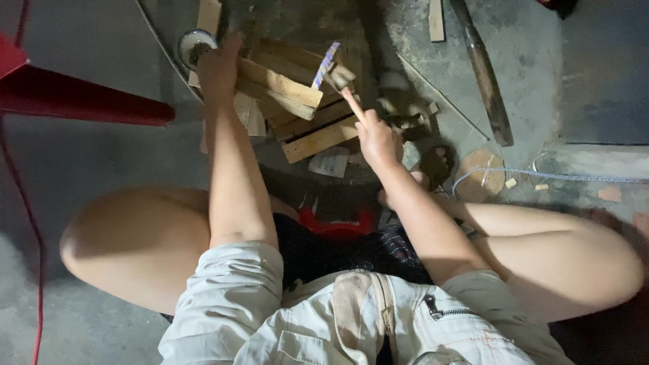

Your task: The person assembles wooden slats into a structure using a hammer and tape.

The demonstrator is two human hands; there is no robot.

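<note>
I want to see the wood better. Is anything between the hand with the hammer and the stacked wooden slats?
Nothing visible. The right hand holds a blurred hammer with a striped handle directly above the pale stacked wooden slats. The left hand already rests on their far edge.

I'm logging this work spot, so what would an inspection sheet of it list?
Surface: bare grey concrete floor, dusty.
Job's things: stack of wooden slats; hammer with striped handle.
Clutter: wood offcuts, round wooden disc, long dark tool, paper scrap.
Hands: left hand rests on the slats; right hand grips the hammer's handle.
Cables: red cord at left; pale blue cord at right.
Surroundings: red metal beam; person crouching, sandalled foot.
</note>
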